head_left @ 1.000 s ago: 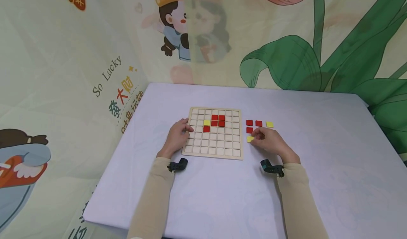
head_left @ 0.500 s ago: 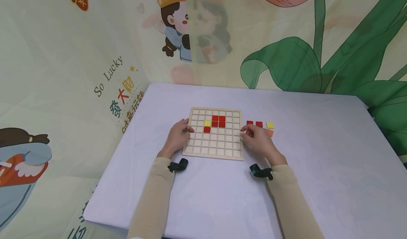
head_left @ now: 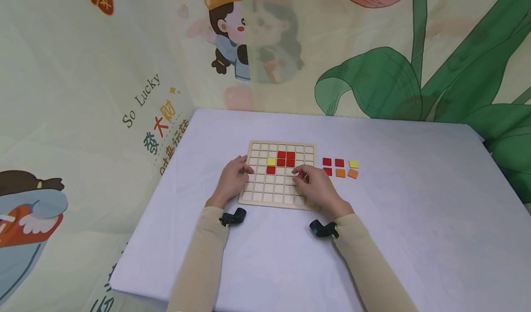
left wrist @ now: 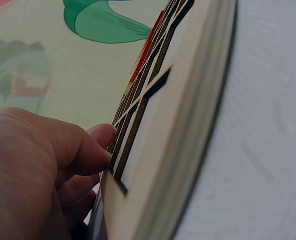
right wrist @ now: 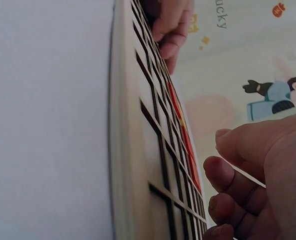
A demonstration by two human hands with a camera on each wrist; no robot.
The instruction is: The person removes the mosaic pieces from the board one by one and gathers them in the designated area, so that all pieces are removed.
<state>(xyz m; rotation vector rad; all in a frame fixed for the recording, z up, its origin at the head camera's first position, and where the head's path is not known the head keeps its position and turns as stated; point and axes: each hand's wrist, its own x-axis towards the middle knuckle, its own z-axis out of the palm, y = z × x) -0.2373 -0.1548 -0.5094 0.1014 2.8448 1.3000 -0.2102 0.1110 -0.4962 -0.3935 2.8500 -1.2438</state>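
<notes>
The gridded board lies flat on the table, bearing red tiles and a yellow tile; the left hand contacts its left edge, grip undeterminable, while the right hand, relaxed with thumb and forefinger parted, is positioned over its right portion.

1. The left arm slants up from the bottom edge, left of the middle.
2. The left hand has softly bent fingers.
3. The right arm slants up and left from the bottom right.
4. The right hand is near the middle, fingers bent, with a small gap beside the thumb.
</notes>
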